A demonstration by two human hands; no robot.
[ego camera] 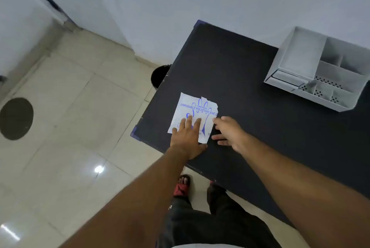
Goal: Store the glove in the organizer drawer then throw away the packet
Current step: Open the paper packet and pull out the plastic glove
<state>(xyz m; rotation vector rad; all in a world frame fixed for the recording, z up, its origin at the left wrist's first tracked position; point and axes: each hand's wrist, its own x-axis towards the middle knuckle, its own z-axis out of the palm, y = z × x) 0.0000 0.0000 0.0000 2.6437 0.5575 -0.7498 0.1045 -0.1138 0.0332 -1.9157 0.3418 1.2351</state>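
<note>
A white paper glove packet (192, 107) with blue print lies flat near the left edge of the black table (250, 91). Its top edge looks torn. My left hand (187, 137) rests flat on the packet's lower part, fingers spread. My right hand (228, 130) hovers just right of the packet with fingers apart, its index fingertip at the packet's right edge. No glove shows outside the packet. The white organizer (318, 71), with several compartments and a small drawer (288, 78) at its lower left, stands at the table's far right.
A black bin (159, 76) stands on the tiled floor just past the table's left edge, partly hidden by it. A dark round patch (16, 118) marks the floor at far left. My feet in red sandals (181, 186) are below the table's near edge. White walls lie behind.
</note>
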